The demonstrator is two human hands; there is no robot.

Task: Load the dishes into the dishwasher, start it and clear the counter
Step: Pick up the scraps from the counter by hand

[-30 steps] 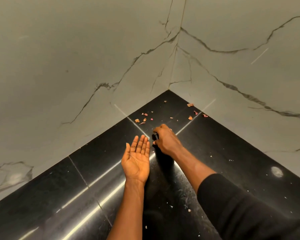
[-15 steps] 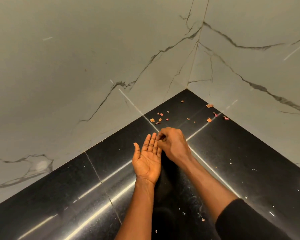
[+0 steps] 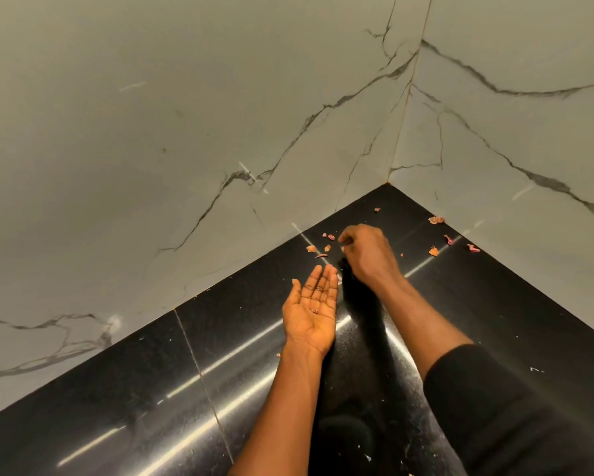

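Left hand point(image 3: 314, 309) is lying flat-fingered, palm up, serving as tray for scraps point(image 3: 311, 248). Right hand point(image 3: 367, 255) is curling fingers over desk point(image 3: 151, 372) scraps; can't tell if pinching one.

Single head-worn wide-angle view, facing forward and down into a counter corner.

Sole view on record. It looks from above and behind the person's forearms, which enter at the bottom edge. It faces the corner where the glossy black stone counter point(image 3: 220, 355) meets two pale grey, dark-veined marble wall panels point(image 3: 151, 132). The left hand point(image 3: 311, 312) and right hand point(image 3: 367, 254) sit mid-frame, close to the lens. The walls fill the upper half of the frame.
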